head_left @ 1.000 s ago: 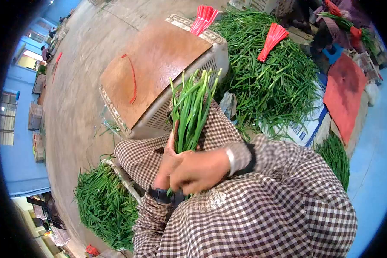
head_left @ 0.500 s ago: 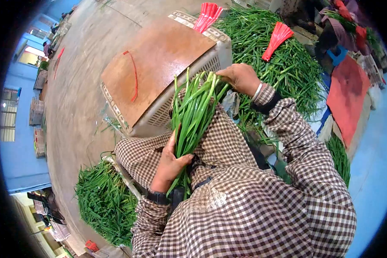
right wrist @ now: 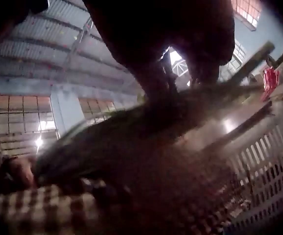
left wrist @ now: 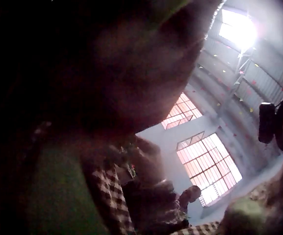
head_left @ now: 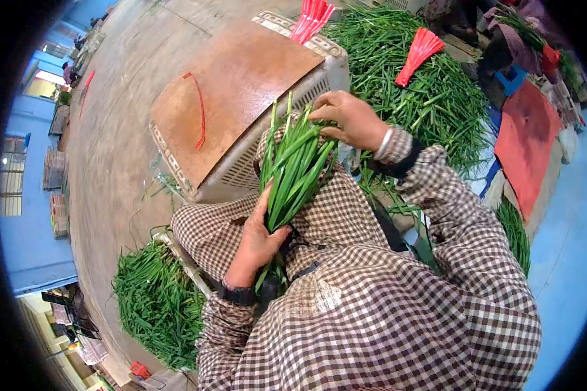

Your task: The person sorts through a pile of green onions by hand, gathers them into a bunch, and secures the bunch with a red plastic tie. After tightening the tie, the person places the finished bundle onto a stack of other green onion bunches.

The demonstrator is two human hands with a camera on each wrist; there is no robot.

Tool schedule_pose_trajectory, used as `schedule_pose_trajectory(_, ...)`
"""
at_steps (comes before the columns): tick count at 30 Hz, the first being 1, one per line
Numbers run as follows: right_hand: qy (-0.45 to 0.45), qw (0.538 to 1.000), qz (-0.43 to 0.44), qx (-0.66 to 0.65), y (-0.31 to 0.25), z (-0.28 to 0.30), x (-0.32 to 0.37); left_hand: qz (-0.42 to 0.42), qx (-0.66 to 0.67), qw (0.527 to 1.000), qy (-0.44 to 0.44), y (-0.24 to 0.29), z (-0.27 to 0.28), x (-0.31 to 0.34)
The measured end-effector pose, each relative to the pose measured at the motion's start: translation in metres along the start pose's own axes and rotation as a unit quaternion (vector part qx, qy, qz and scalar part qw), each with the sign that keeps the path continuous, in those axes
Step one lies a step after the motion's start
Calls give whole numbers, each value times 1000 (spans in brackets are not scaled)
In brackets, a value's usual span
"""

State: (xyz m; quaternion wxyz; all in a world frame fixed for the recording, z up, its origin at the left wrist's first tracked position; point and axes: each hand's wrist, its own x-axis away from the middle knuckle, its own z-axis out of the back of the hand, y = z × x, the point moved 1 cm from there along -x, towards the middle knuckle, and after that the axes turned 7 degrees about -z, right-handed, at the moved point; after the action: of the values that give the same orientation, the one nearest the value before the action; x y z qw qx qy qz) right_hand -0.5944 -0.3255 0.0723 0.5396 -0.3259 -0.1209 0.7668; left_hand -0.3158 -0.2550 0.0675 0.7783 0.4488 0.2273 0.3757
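Observation:
My left hand (head_left: 256,238) grips a bunch of green chives (head_left: 293,173) round its lower part, thumb across the near side. Pale stalk ends point up and away, while leaves hang below the hand. At the bunch's upper right, my right hand (head_left: 353,120) pinches at the stalks, fingers bent over them. In the right wrist view, the dark fingers (right wrist: 156,73) reach down onto the blurred bunch. The left wrist view is mostly filled by a dark, close shape.
Ahead stands an upturned pale crate (head_left: 267,153) topped by a brown board (head_left: 238,81) with one red tie (head_left: 199,111). Red tie bundles (head_left: 421,55) lie on a large chive heap (head_left: 404,117) at right. Another heap (head_left: 156,306) lies left. A person sits far right.
My right hand has gone from beside the left hand out to the stalk ends, then slightly left onto the bunch. The left hand keeps its grip as the bunch shifts slightly.

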Motion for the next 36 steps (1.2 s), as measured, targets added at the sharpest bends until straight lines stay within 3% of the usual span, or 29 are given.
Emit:
schedule_pose_trajectory(3,5,999,31,-29,14,-17,-3,17,29,999,5,16,6,-2)
schedule_pose_trajectory(4,12,996,6,-87,21,-17,0,20,37,999,7,18,7,-1)
schedule_pose_trajectory(5,-34,978,-102,-176,21,-13,-1,23,47,999,8,18,7,0)
schedule_pose_trajectory(6,-18,959,-141,-245,27,-13,-2,26,48,998,8,15,7,0)
schedule_pose_trajectory(8,3,879,-262,-398,39,-7,-3,29,50,998,-2,8,7,0)
schedule_pose_trajectory(9,11,863,-299,-407,48,0,-3,31,51,998,-2,10,7,1)
schedule_pose_trajectory(11,68,775,-342,-527,102,-3,1,31,38,999,-2,15,9,-2)
schedule_pose_trajectory(13,34,881,-396,-257,126,20,5,20,18,1000,-1,11,10,-1)
schedule_pose_trajectory(14,38,913,-369,170,126,28,11,12,-2,1000,-2,10,10,0)
schedule_pose_trajectory(15,-12,873,-409,265,93,45,7,7,-3,1000,-1,10,10,0)
schedule_pose_trajectory(17,93,953,-184,223,82,45,11,11,-2,1000,-8,10,8,1)
schedule_pose_trajectory(18,26,965,-258,41,71,43,3,27,-13,999,-12,14,8,1)
schedule_pose_trajectory(19,-18,975,-206,-80,56,38,-4,26,-14,999,-16,15,8,0)
schedule_pose_trajectory(20,16,989,-147,-26,25,37,-6,-17,-65,998,-2,16,8,-1)
schedule_pose_trajectory(21,30,999,0,28,10,33,-12,-59,-115,992,13,18,8,-2)
schedule_pose_trajectory(23,-82,997,7,-14,16,6,-20,-34,-142,989,-4,24,11,-1)
schedule_pose_trajectory(25,-239,962,-131,-29,16,6,-16,-13,-171,985,-13,25,17,-2)
schedule_pose_trajectory(27,-203,966,-144,-72,20,8,-5,-15,-189,982,9,18,15,5)
schedule_pose_trajectory(28,-181,977,-92,-68,22,9,2,-59,-213,975,39,14,13,5)
schedule_pose_trajectory(30,-140,988,18,-70,12,12,8,-63,-216,973,43,12,10,4)
schedule_pose_trajectory(34,-144,989,17,-12,9,2,13,-63,-217,973,46,17,10,2)
schedule_pose_trajectory(36,-66,997,15,34,4,-2,15,-47,-216,974,42,18,12,4)
